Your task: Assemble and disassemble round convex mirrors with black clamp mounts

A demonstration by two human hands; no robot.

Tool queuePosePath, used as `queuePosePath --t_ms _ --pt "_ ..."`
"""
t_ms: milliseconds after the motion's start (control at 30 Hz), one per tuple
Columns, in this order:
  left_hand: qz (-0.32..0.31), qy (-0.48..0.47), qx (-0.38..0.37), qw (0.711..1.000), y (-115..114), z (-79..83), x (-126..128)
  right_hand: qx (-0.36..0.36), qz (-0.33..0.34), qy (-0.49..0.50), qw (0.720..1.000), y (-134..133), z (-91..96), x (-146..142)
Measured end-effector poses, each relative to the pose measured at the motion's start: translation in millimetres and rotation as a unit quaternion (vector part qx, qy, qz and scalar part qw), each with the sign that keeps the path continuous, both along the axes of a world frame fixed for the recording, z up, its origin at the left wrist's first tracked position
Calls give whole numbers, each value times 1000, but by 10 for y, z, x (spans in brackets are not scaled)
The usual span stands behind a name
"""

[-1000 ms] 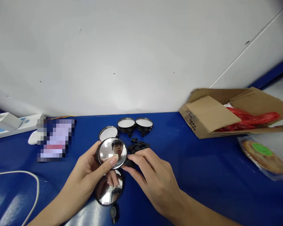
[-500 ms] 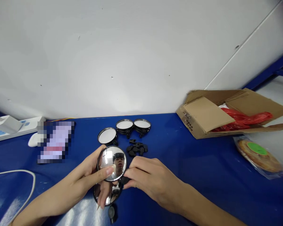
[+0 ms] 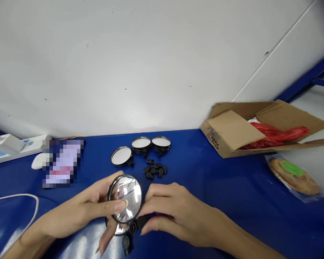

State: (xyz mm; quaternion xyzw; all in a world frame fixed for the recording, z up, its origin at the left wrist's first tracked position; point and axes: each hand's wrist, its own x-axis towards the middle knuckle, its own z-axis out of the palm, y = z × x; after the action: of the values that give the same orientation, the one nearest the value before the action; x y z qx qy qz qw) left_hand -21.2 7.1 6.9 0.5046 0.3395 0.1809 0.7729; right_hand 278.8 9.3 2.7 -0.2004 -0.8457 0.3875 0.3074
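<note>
Near the front of the blue table (image 3: 218, 187), the left hand (image 3: 81, 210) holds a round convex mirror (image 3: 125, 198) upright, its fingers (image 3: 118, 205) closed around the black rim with 1 fingertip on the glass. Just beside it at 3 o'clock, the right hand (image 3: 178, 212) has its fingers (image 3: 153, 196) closed on a black plastic mount (image 3: 143, 220) behind the mirror. Under the held mirror, a 2nd mirror (image 3: 118, 228) lies mostly hidden, a black ball stem (image 3: 127, 242) at its edge.

At 12 o'clock lie 3 more mirrors (image 3: 141, 143) and a small pile of black fittings (image 3: 154, 171). At 2 o'clock sits a cardboard box (image 3: 232, 129) holding a red plastic bag (image 3: 275, 133). Farther right, a wrapped round package (image 3: 293, 174) shows a green label. At 10 o'clock are a pixelated flat object (image 3: 62, 163), a white mouse (image 3: 39, 161) and a power strip (image 3: 16, 147).
</note>
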Motion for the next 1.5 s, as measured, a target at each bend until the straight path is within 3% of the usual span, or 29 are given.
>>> queuePosePath --t_ms 100,233,367,667,833,1033,1133,1300,1500 --pt "100 -24 31 994 52 -4 45 2 -110 16 994 44 18 2" --pt "269 -24 60 961 125 7 79 23 -289 -38 956 153 -46 52" --pt "314 -20 76 946 161 10 66 44 -351 -88 931 227 -146 98" --pt "323 -15 77 943 140 -19 98 127 -345 -170 914 112 -155 28" --pt "319 -14 78 945 142 -24 104 133 -345 -216 904 99 -163 34" --pt "310 -8 84 947 145 -36 105 141 -362 -203 899 104 -185 23" --pt "301 -2 87 950 144 -36 108 134 -353 -157 912 98 -157 17" --pt "259 19 82 962 112 -27 140 121 -273 -76 951 56 -139 -49" --pt "240 23 84 967 88 1 192 147 -242 -33 959 2 -174 -248"
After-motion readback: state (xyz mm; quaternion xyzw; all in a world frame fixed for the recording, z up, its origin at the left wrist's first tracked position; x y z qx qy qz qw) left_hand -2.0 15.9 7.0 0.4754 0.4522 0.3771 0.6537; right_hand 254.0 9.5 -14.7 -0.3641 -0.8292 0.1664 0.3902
